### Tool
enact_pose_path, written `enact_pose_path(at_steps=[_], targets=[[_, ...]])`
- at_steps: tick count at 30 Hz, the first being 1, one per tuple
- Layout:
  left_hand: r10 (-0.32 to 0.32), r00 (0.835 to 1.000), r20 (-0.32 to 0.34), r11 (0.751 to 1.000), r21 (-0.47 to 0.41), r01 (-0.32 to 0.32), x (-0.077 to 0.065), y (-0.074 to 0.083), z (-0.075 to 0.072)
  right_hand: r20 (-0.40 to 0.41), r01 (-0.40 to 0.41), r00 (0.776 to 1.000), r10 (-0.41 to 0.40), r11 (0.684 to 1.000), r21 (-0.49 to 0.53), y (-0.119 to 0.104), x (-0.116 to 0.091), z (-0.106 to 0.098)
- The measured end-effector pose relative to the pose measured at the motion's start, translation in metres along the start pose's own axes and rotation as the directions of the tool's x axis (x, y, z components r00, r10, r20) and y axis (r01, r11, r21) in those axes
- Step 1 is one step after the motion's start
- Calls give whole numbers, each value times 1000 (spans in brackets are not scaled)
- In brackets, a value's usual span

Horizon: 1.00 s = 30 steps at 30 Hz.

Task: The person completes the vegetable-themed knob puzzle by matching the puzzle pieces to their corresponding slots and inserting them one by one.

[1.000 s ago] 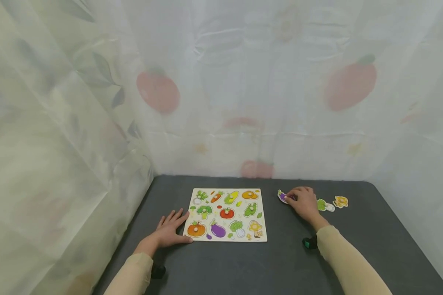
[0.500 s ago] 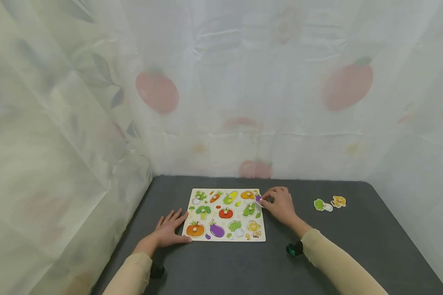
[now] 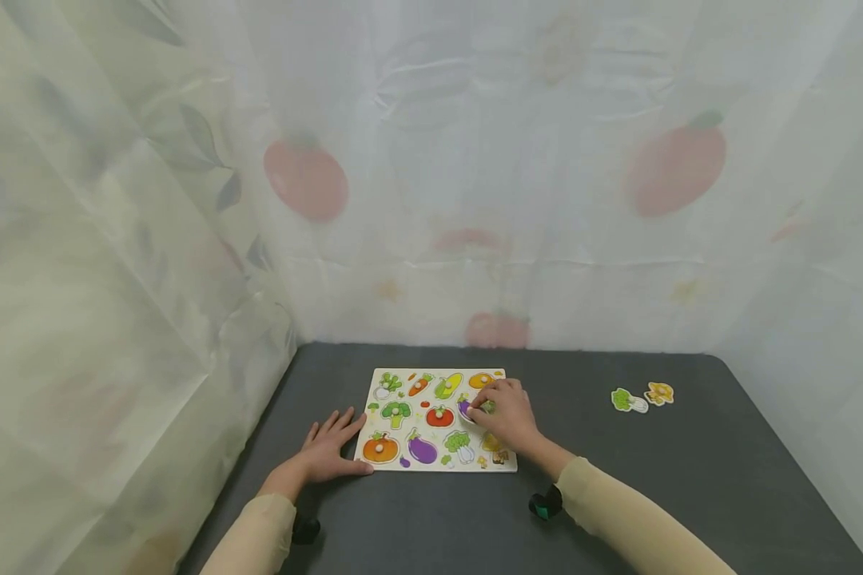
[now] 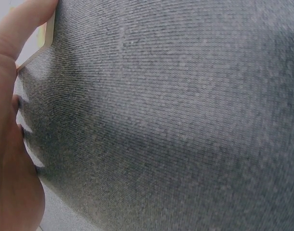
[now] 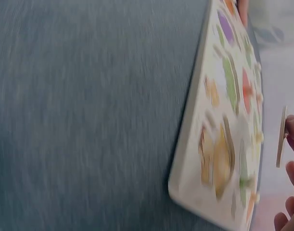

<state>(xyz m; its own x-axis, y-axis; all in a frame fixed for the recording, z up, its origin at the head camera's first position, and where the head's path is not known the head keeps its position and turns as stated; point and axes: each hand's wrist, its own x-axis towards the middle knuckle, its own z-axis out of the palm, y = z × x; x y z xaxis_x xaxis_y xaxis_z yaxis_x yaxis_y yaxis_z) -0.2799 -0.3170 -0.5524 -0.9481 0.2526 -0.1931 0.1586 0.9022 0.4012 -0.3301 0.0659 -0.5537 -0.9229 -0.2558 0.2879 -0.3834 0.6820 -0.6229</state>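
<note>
A cream wooden puzzle board (image 3: pixel 420 465) with vegetable pictures lies on the dark table. My right hand (image 3: pixel 507 415) is over its right part and pinches an eggplant puzzle piece (image 3: pixel 464 408) by its knob. In the right wrist view, the piece (image 5: pixel 282 137) appears edge-on, raised above the board (image 5: pixel 185 159). At the board's lower row the eggplant recess (image 3: pixel 423 450) shows purple. My left hand (image 3: pixel 327 451) lies with spread fingers at the board's left edge, its thumb (image 4: pixel 21 24) on the front left corner.
Right of the board, a bok choy piece (image 3: pixel 629 400) and a mushroom piece (image 3: pixel 659 393) lie on the table (image 3: pixel 431 519). Several knobbed pieces sit in the board, such as the pumpkin (image 3: pixel 380 448) and tomato (image 3: pixel 439 416). A pale curtain (image 3: pixel 417 263) hangs behind.
My right hand has lifted the eggplant piece from the table right of the board and carried it left, over the board. The left hand has stayed in place.
</note>
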Motion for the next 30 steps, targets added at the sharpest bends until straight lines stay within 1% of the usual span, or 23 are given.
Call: enact_pose_path(at_steps=[3, 7, 9, 14, 19, 23, 30], targets=[[0, 1000, -6, 1000, 3, 0, 0, -1, 1, 8, 35, 999, -35, 999, -1, -9, -2, 11], [-2, 1000, -22, 1000, 0, 2, 4, -9, 7, 29, 76, 997, -76, 997, -3, -23, -6, 26], [-6, 1000, -16, 1000, 0, 6, 5, -11, 8, 34, 101, 994, -101, 995, 4, -29, -8, 34], [-1, 1000, -10, 1000, -1, 1, 5, -10, 7, 32, 162, 986, -161, 987, -14, -38, -12, 51], [9, 1000, -27, 1000, -15, -10, 6, -14, 11, 45, 153, 987, -151, 988, -27, -44, -14, 63], [20, 999, -34, 1000, -21, -21, 6, -14, 11, 41, 146, 989, -145, 989, -29, -49, -15, 68], [6, 1000, -26, 1000, -11, -6, 6, -14, 10, 27, 126, 992, -125, 991, -54, -52, -16, 75]])
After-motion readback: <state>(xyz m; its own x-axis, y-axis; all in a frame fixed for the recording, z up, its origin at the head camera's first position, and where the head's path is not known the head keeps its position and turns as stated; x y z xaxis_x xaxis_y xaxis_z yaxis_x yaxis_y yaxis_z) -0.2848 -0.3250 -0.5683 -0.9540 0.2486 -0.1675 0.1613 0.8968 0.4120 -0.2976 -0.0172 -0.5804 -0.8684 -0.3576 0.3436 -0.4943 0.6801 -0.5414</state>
